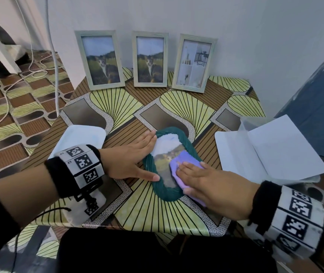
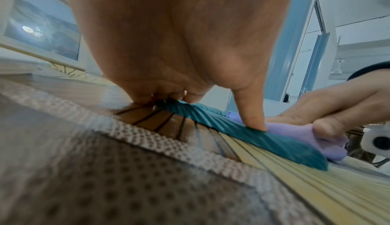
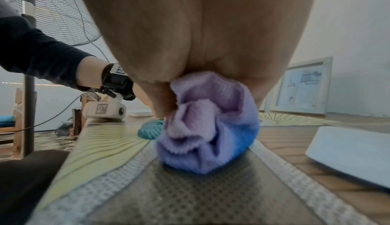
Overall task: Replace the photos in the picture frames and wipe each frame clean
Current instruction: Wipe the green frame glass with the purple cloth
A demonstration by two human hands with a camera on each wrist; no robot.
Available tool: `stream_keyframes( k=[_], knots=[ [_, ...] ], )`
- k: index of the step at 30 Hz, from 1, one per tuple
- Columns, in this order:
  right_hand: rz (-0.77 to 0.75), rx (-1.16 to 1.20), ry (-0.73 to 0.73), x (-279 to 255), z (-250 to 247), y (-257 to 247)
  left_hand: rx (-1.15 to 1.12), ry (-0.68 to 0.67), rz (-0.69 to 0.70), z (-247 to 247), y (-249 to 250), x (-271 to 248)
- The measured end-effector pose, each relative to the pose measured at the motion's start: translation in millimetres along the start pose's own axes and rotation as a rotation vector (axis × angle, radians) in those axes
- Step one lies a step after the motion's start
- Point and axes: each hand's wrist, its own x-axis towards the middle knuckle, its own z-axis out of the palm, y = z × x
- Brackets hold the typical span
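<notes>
Both hands work the wiping step: the right hand [image 1: 206,182] presses a bunched lilac microfibre cloth [image 1: 184,160] with straight fingers onto the glass of the oval ribbed teal picture frame [image 1: 165,194], lying flat on the patterned table [image 1: 147,211], while the left hand [image 1: 129,158], flat, steadies the rim just left of the cloth. Next, I judge, the cloth must sweep around the ribbed border. Outward to the right, a clear plastic box [image 1: 245,125] holds white sheets [image 1: 287,148]; its contents beneath cannot be told.

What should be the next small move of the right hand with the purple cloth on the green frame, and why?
Probably slide the purple cloth up the glass toward the far end of the green frame. The right hand presses it flat on the near right part only; the pale upper part of the photo is still uncovered. The left hand braces the frame's left rim, so it should stay put.
</notes>
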Motion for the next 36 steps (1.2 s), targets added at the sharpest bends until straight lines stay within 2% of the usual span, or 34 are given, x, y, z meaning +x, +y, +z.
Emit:
stream_keyframes(
  k=[11,17,27,33,36],
  knots=[
    [0.057,-0.09,-0.007,51,-28,22,-0.048,-0.007,0.013,1,-3,4],
    [0.055,-0.048,0.002,82,-41,14,-0.041,0.007,0.022,3,-8,5],
    [-0.047,0.027,0.043,75,-34,-12,-0.023,0.007,0.021,4,-9,5],
    [-0.075,-0.025,-0.002,67,-22,-18,-0.016,0.011,0.028,4,-6,4],
    [-0.126,0.053,0.003,52,-20,-16,-0.019,0.011,0.021,3,-5,4]
  ],
)
